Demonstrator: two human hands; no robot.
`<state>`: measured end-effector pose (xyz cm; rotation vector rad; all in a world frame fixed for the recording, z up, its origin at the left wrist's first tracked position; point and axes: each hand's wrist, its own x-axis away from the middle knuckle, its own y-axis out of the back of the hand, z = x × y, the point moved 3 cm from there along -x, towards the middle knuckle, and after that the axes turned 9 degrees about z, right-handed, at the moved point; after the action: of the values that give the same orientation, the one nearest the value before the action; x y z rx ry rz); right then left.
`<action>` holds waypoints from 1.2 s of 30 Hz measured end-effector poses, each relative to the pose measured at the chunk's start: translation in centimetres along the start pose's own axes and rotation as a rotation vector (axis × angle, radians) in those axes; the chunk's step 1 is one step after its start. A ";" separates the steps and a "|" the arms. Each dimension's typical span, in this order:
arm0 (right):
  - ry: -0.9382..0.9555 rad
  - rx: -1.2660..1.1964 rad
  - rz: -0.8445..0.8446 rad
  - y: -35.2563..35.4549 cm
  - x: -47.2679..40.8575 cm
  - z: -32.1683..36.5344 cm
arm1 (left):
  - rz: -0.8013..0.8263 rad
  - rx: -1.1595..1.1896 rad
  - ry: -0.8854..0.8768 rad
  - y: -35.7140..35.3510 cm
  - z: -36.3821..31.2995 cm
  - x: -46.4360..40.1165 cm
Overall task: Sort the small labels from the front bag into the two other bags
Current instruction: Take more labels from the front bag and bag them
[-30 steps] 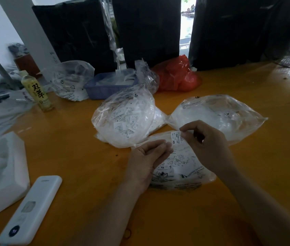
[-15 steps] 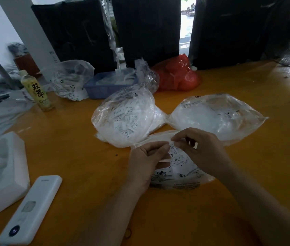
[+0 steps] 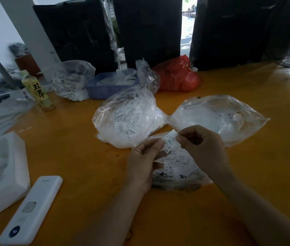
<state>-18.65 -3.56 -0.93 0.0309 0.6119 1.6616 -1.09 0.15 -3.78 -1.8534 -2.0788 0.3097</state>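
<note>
Reading a size label above the front bag

The label [image 3: 169,141], marked XS, is pinched between right hand [image 3: 201,146] and left hand [image 3: 145,162] over the front bag [image 3: 179,173]; read the size first, then release it into the fitting bag: left [image 3: 124,119] or right [image 3: 218,116].

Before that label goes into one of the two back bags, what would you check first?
1. Label held: ok, pinched by right hand and left hand.
2. Size readable: ok, it reads XS.
3. Which bag takes XS: cannot tell.
4. Left bag mouth open: cannot tell.
5. Right bag mouth open: cannot tell.
6. Front bag steady on table: ok.
</note>
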 end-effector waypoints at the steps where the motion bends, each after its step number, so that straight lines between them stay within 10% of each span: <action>1: -0.002 -0.006 -0.023 0.1 0.0 0.0 | -0.002 0.013 0.001 0.0 0.0 0.0; 25: 0.052 0.067 0.102 -0.7 0.2 0.4 | 0.047 -0.158 -0.013 0.0 -0.1 0.1; 31: 0.041 -0.055 -0.063 1.4 -0.5 0.3 | -0.018 -0.509 -0.303 0.2 -2.3 0.5; 36: -0.015 0.405 -0.273 5.2 -2.5 -1.7 | -0.303 -0.885 -0.654 2.7 -8.6 -1.3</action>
<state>-23.49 -6.84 0.50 0.2427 0.8921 1.2538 4.82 -1.34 2.93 -1.9635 -3.2956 -0.1516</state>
